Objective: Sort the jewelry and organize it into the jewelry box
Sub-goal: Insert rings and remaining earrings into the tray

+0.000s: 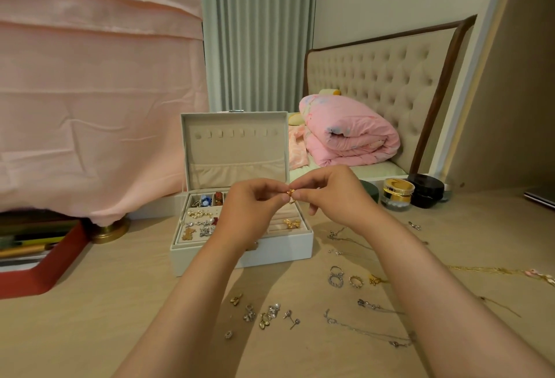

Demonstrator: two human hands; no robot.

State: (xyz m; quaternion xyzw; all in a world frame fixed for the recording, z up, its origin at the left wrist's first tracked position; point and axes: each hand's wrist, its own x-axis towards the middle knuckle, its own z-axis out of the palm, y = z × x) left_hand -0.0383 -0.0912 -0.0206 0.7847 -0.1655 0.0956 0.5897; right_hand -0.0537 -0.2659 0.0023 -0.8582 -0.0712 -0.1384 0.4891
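Observation:
A white jewelry box (279,250) stands open on the wooden table, its lid upright. Its compartments hold pearl, silver, blue and red pieces, and a gold piece (292,223) lies in the ring rolls at the right. Above the box, my left hand (250,211) and my right hand (329,194) meet, and both pinch a small gold earring (290,192) between their fingertips. Loose earrings (264,314), rings (345,278) and thin chains (369,329) lie on the table in front and to the right of the box.
Cosmetic jars (398,194) stand at the back right of the table. A red-framed object (45,269) leans at the left beside a brass base (109,232). Pink cloth (96,86) hangs above the left side. A bed with a pink duvet (348,131) lies behind.

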